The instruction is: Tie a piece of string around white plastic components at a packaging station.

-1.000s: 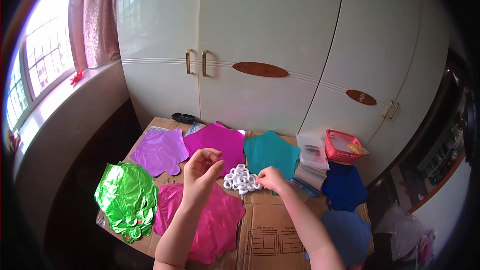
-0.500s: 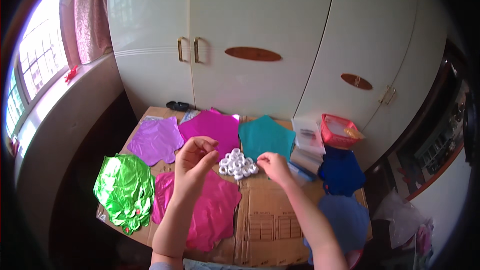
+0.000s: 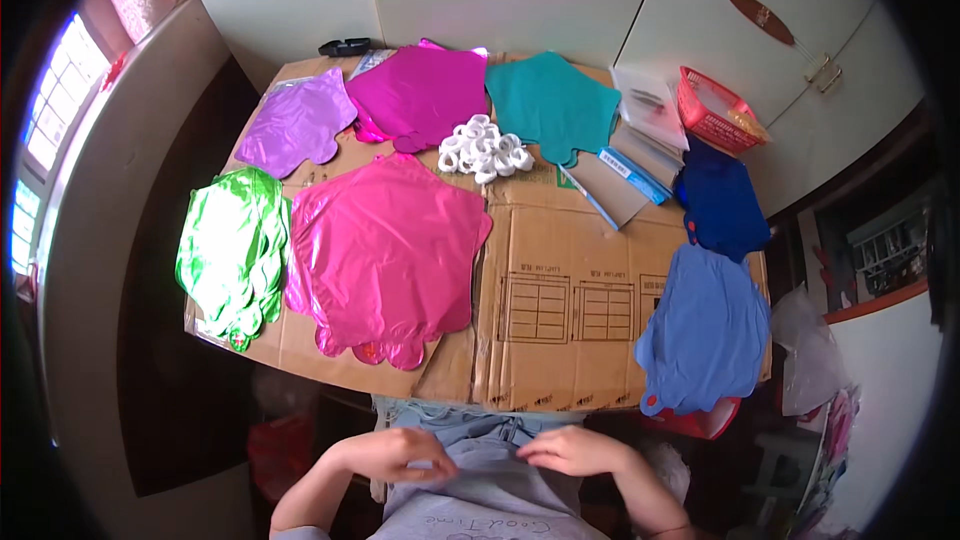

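Note:
My left hand [image 3: 402,455] hovers before my grey shirt, just off the near edge of the cardboard-covered table, fingers loosely bent, apart and holding nothing. Across from it, my right hand [image 3: 578,450] has its fingers stretched inward, also with nothing in them. Nearest the left hand lies a pink stack of flat foil balloons [image 3: 385,250]. A light blue stack [image 3: 705,325] lies at the right near corner, partly over the edge. Small white rolls [image 3: 483,150] form a heap in the middle of the far half.
Around the cardboard [image 3: 540,370] lie green [image 3: 232,250], lilac [image 3: 298,122], magenta [image 3: 425,95], teal [image 3: 555,100] and dark blue [image 3: 722,202] foil stacks. A red basket [image 3: 715,120] and a clear case [image 3: 648,105] stand at far right. Pale cupboards [image 3: 510,0] rise behind.
Both hands have drawn back from above the table, near the white rolls, to in front of my body. The view has tipped downward. The foil stacks and rolls stay in place.

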